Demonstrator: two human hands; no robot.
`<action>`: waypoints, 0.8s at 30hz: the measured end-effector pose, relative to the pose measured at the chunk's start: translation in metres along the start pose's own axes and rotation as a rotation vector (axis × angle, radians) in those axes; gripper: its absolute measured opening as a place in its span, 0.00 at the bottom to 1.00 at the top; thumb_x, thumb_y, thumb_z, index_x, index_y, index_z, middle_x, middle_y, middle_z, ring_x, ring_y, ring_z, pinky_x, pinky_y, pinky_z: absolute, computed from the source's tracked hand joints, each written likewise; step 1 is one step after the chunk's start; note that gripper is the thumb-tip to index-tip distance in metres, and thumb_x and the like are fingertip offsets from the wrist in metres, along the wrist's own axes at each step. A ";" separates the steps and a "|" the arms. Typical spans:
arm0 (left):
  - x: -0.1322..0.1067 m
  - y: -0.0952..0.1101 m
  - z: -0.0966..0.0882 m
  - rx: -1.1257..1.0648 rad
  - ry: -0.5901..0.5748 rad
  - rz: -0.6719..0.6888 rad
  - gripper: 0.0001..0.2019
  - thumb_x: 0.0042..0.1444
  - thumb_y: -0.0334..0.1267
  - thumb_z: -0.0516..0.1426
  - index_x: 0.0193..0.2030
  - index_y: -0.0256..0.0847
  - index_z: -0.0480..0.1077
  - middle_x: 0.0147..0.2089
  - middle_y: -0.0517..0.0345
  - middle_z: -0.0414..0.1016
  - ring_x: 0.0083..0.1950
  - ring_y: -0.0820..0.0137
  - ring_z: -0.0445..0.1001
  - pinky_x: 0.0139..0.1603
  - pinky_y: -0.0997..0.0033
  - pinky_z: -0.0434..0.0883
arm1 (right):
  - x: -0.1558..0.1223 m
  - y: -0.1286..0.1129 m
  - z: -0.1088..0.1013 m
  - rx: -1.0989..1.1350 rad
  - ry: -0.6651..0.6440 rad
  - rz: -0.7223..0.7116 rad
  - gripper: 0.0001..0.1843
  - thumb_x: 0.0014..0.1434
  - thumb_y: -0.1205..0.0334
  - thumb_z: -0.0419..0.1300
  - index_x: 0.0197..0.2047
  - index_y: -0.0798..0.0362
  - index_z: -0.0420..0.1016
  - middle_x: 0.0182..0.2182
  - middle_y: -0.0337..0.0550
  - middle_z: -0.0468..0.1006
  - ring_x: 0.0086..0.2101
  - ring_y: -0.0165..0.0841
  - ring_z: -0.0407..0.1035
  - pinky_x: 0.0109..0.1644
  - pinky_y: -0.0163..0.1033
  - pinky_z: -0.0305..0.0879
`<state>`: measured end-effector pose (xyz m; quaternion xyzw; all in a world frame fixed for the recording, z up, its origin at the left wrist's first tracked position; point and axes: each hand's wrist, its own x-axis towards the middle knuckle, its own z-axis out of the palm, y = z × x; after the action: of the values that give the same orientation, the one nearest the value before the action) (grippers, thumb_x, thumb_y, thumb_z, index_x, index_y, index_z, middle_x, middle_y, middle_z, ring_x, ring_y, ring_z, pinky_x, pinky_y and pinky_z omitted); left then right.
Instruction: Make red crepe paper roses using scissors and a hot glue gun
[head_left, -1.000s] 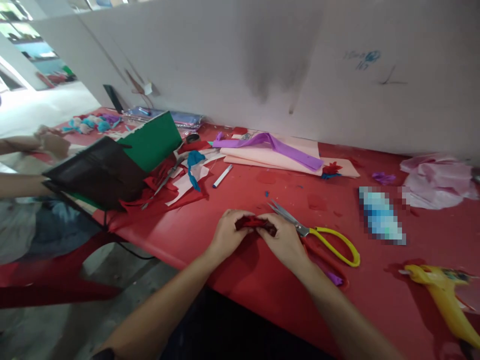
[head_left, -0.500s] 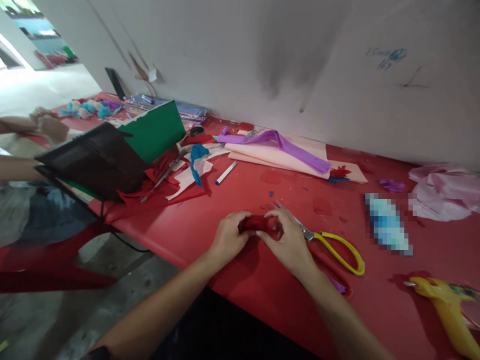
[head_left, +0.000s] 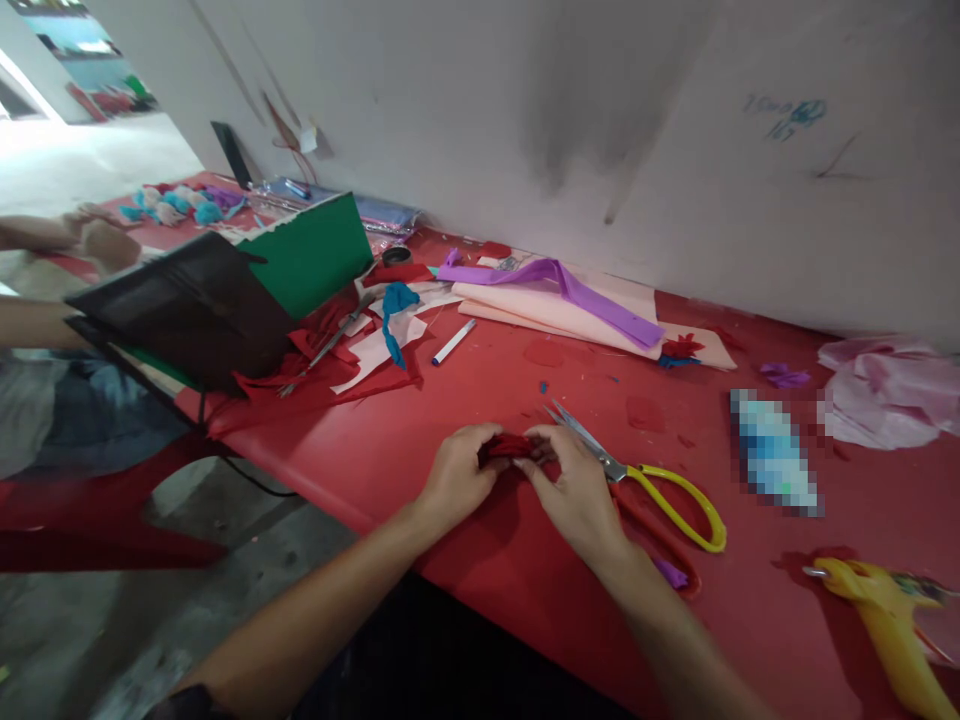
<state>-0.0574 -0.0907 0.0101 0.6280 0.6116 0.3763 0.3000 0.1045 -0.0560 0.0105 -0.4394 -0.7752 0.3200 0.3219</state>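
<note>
Between both hands is a bunched piece of red crepe paper (head_left: 511, 447), held just above the red table (head_left: 360, 440). My left hand (head_left: 461, 470) pinches its left end between thumb and fingers. On the other end, my right hand (head_left: 571, 485) closes with its thumb below and its fingers on top. Part of the paper is hidden behind the fingers. Right beside my right hand lie scissors (head_left: 615, 466) with one yellow and one red handle, their blades pointing away to the left.
A yellow glue gun (head_left: 874, 590) lies at the right, near pink plastic (head_left: 885, 390). Behind are peach paper (head_left: 555, 315), a purple strip (head_left: 600, 312) and a marker (head_left: 454, 342). Red scraps and a dark bag (head_left: 187, 310) stand left, beside another person's arm (head_left: 45, 322).
My right hand's fingers have drawn closer together, and the red paper looks more tightly bunched. The camera view has shifted slightly; the things on the table stay put.
</note>
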 end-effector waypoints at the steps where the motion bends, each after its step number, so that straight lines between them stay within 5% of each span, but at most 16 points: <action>1: 0.000 0.000 0.000 0.000 -0.001 0.007 0.11 0.51 0.27 0.57 0.41 0.42 0.72 0.40 0.57 0.78 0.41 0.67 0.74 0.44 0.68 0.68 | 0.000 0.000 0.000 0.002 0.006 0.000 0.12 0.55 0.70 0.59 0.43 0.50 0.67 0.37 0.42 0.72 0.34 0.33 0.70 0.42 0.42 0.68; 13: -0.004 -0.006 0.007 0.088 0.026 0.076 0.11 0.52 0.26 0.54 0.40 0.41 0.71 0.39 0.56 0.77 0.41 0.67 0.72 0.43 0.66 0.68 | 0.002 -0.003 -0.001 0.015 -0.013 -0.074 0.20 0.56 0.73 0.56 0.51 0.50 0.66 0.40 0.45 0.68 0.36 0.33 0.69 0.44 0.43 0.69; 24: -0.003 -0.003 0.004 0.078 0.050 0.060 0.11 0.50 0.26 0.56 0.38 0.43 0.74 0.38 0.58 0.78 0.41 0.67 0.71 0.46 0.65 0.67 | 0.002 -0.001 -0.002 -0.044 -0.034 -0.011 0.09 0.57 0.68 0.57 0.41 0.49 0.71 0.36 0.42 0.71 0.36 0.35 0.68 0.42 0.42 0.68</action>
<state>-0.0558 -0.0932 0.0056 0.6477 0.6140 0.3765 0.2485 0.1051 -0.0545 0.0132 -0.4365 -0.7898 0.3087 0.3007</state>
